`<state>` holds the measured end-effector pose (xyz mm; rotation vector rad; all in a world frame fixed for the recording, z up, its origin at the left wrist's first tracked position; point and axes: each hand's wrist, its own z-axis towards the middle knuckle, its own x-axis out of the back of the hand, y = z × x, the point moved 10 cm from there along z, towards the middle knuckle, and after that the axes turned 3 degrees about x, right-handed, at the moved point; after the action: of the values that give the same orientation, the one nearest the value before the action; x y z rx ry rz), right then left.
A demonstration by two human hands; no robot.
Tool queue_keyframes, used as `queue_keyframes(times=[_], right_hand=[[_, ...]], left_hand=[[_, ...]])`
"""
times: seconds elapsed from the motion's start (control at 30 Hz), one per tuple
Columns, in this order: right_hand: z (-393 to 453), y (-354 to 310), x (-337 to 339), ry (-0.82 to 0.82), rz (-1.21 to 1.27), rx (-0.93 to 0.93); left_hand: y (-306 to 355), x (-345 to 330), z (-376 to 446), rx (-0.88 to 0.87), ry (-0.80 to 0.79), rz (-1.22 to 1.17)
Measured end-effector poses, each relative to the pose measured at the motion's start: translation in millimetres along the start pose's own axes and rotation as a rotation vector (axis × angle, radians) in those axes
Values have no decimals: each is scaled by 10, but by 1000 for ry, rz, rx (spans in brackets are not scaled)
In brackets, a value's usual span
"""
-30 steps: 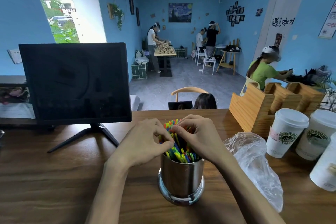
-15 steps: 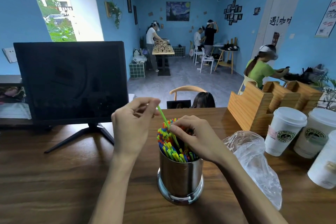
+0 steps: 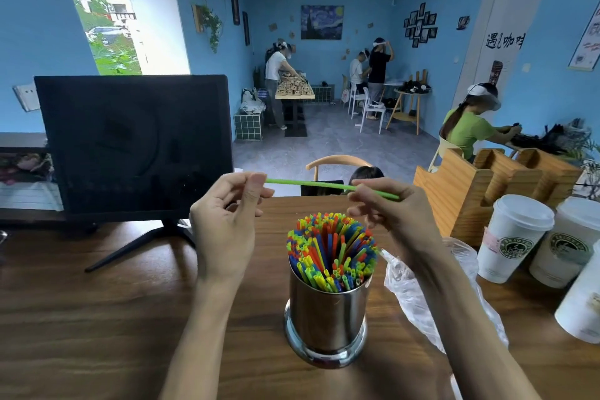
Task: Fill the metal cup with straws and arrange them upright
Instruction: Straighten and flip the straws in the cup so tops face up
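From the head view, the metal cup stands upright on the wooden table, close to the near edge and between the two forearms. It is packed with coloured straws that stand roughly upright and fan outward at their tops above the rim.

Above the cup, a single green straw lies almost level in the air, clear of the bundle. The left hand has its grip pinched on the straw's left end between thumb and fingertips. The right hand has its grip pinched on the straw near its right end, with a short green tip sticking out past the fingers.

A crumpled clear plastic bag lies on the table just right of the cup, partly under the right forearm. Further right stand white lidded paper cups, with a wooden organiser behind them. A dark monitor on a stand sits at the left of the table.
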<state>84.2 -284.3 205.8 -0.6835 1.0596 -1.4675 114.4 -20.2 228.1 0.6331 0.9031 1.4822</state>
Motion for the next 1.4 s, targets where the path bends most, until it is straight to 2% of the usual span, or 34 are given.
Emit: queue_keyframes(times=[0.13,0.23,0.3,0.33,0.47,0.6,0.73,0.83,0.93,1.03,1.17,1.23,1.4], right_hand=[[34,39,115,124,213,-80],[53,9,151,171,237,-48],[76,-31,151,169,188,12],[83,-55,152,177,162,39],[57,-265,134,209,-75,216],[-17,-280,-68,118,-342,321],[-95,-5,-295,-41,-646,322],[-164,33,-351,-81,-727,383],[-181,168,-383,-150,-696,268],[-178,211,-390,-169,-673,203],[-212,248,-415,-228,-609,120],[-260,259,-444,-275,-552,75],[-247,113,-407,-221,-413,157]], left_hand=[[-99,-108,27,17,-167,177],[-208,-290,-32,54,-439,333],[-330,-446,-172,99,-652,431],[-368,-491,-229,103,-709,464],[-369,-498,-285,93,-725,455],[-435,-583,-457,57,-940,596],[-386,-609,-435,21,-895,590],[-337,-610,-405,2,-860,552],[-275,-584,-340,-2,-778,477],[-174,-549,-235,50,-642,260],[84,-332,-67,44,-337,-119],[178,-191,-21,27,-209,-222],[133,-106,-12,71,-101,-310]])
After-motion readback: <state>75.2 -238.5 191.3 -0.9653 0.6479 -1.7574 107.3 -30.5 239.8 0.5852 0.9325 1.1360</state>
